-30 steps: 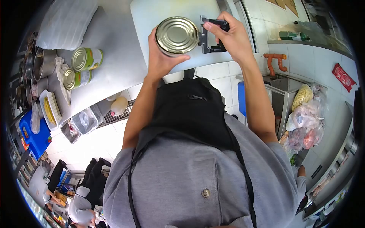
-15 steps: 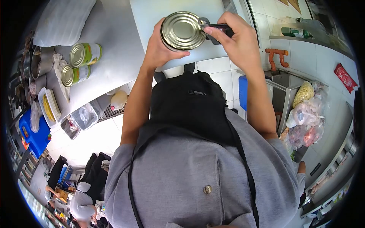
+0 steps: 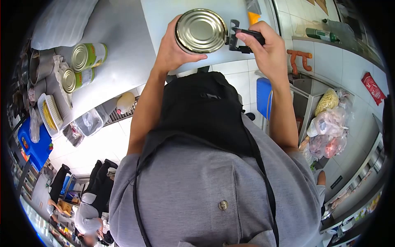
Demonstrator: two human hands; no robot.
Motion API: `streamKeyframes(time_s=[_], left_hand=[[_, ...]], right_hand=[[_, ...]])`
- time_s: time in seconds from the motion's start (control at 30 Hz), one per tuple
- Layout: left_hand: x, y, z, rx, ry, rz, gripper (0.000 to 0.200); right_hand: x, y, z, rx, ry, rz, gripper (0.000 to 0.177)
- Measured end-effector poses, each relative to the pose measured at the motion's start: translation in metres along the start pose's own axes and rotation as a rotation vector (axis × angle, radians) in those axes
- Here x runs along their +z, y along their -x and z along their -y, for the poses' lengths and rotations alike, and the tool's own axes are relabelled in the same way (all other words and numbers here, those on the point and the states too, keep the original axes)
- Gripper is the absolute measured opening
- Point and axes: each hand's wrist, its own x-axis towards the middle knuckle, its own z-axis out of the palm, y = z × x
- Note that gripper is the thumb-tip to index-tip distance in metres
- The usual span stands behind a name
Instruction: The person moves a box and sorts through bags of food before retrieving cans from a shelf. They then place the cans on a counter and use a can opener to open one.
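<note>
A long steel counter (image 3: 119, 53) runs along the left and far side of a tiled kitchen, with a pale floor (image 3: 103, 144) beneath it. A white cutting board (image 3: 164, 16) lies at its far end, and a white sack (image 3: 61, 20) lies at far left. A person in a grey shirt and black apron stands at the counter.

A large tin can (image 3: 200, 29) is held up above the board, its flat lid facing the camera. The left hand (image 3: 170, 51) is clamped around the can's left side, thumb (image 3: 193, 56) on the near edge and the other fingers curled over the far edge. The right hand (image 3: 267, 51), just right of the can, has its fingers closed on the black handles of a can opener (image 3: 240, 37), whose metal head touches the can's right rim.

Two green-labelled cans (image 3: 88, 55) lie on their sides on the counter, well to the left. Bags of food (image 3: 329, 131) sit at right, below a white tiled wall (image 3: 341, 78)
</note>
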Motion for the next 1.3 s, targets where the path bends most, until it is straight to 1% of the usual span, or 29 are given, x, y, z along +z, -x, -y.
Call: streamKeyframes(time_s=[0.03, 0.07, 0.17, 0.27, 0.33, 0.37, 0.43, 0.47, 0.53, 0.57, 0.63, 0.7, 0.77, 0.8, 0.87, 0.9, 0.97, 1.0, 1.03, 1.1, 1.13, 1.17, 1.23, 1.3], left_hand=[[0.0, 0.0, 0.0, 0.006, -0.008, -0.002, 0.111], [0.0, 0.0, 0.001, 0.006, -0.008, -0.003, 0.111], [0.001, 0.001, 0.001, 0.002, 0.019, -0.003, 0.111], [0.001, 0.0, -0.002, 0.023, -0.02, -0.002, 0.11], [0.001, 0.001, -0.003, -0.001, -0.025, 0.001, 0.11], [0.0, 0.002, -0.002, 0.002, -0.03, -0.001, 0.11], [0.002, 0.0, -0.002, 0.03, -0.053, -0.023, 0.11], [0.004, 0.001, -0.003, 0.025, 0.038, -0.021, 0.11], [0.004, 0.004, -0.004, 0.012, 0.046, -0.007, 0.11], [0.003, 0.0, -0.003, 0.007, 0.051, 0.0, 0.109], [0.002, 0.003, -0.006, -0.026, 0.023, 0.005, 0.11], [0.001, 0.002, -0.011, -0.026, -0.041, -0.002, 0.11], [0.002, 0.002, -0.011, -0.027, -0.04, -0.006, 0.109], [0.001, 0.002, -0.011, -0.023, -0.04, -0.004, 0.109], [0.003, 0.003, -0.008, -0.024, -0.036, 0.007, 0.11], [0.003, 0.003, -0.005, -0.031, -0.016, -0.003, 0.111], [0.005, 0.005, 0.0, -0.035, 0.006, 0.002, 0.112], [0.006, 0.005, 0.003, -0.027, 0.002, -0.016, 0.112], [0.007, 0.005, 0.005, -0.018, -0.001, -0.033, 0.113], [0.007, 0.003, 0.006, -0.022, 0.011, -0.029, 0.114], [0.007, 0.003, 0.006, -0.02, 0.0, -0.024, 0.114], [0.006, 0.004, 0.005, -0.024, -0.014, -0.022, 0.114], [0.005, 0.005, 0.003, -0.029, -0.022, -0.008, 0.115], [0.005, 0.006, 0.004, -0.024, -0.031, -0.016, 0.115]], right_hand=[[0.0, 0.0, 0.0, -0.068, 0.033, 0.001, 0.028], [0.0, 0.0, 0.001, -0.068, 0.033, 0.001, 0.028], [0.001, 0.001, -0.001, -0.022, 0.047, -0.017, 0.029], [0.002, -0.003, -0.013, 0.025, -0.019, 0.001, 0.03], [0.001, -0.006, -0.014, 0.106, -0.067, 0.022, 0.032], [0.003, -0.009, -0.016, 0.101, -0.071, 0.021, 0.032], [0.004, -0.016, -0.018, 0.231, -0.281, 0.04, 0.033], [0.004, -0.019, -0.014, 0.214, -0.279, 0.036, 0.033], [0.005, -0.009, 0.003, 0.236, -0.04, -0.016, 0.031], [0.006, -0.008, 0.006, 0.222, -0.036, -0.017, 0.031], [0.01, 0.005, 0.011, 0.009, 0.117, -0.087, 0.03], [0.014, 0.009, 0.012, 0.018, 0.13, -0.105, 0.031], [0.016, 0.011, 0.007, -0.002, 0.099, -0.168, 0.033], [0.015, 0.01, 0.005, 0.002, 0.101, -0.167, 0.033], [0.011, 0.005, 0.0, 0.226, -0.104, -0.101, 0.034], [0.011, 0.0, -0.006, 0.231, -0.102, -0.104, 0.034], [0.009, -0.005, -0.015, 0.265, -0.277, -0.032, 0.035], [0.007, -0.006, -0.01, 0.304, -0.275, -0.015, 0.037], [0.008, -0.004, -0.008, 0.303, -0.275, -0.029, 0.037], [0.012, 0.002, 0.0, 0.221, -0.018, -0.111, 0.036], [0.011, 0.007, 0.014, 0.155, 0.068, -0.119, 0.034], [0.012, 0.011, 0.014, 0.153, 0.067, -0.113, 0.034], [0.018, 0.019, 0.011, 0.071, 0.086, -0.19, 0.033], [0.019, 0.02, 0.005, 0.091, 0.028, -0.21, 0.033]])
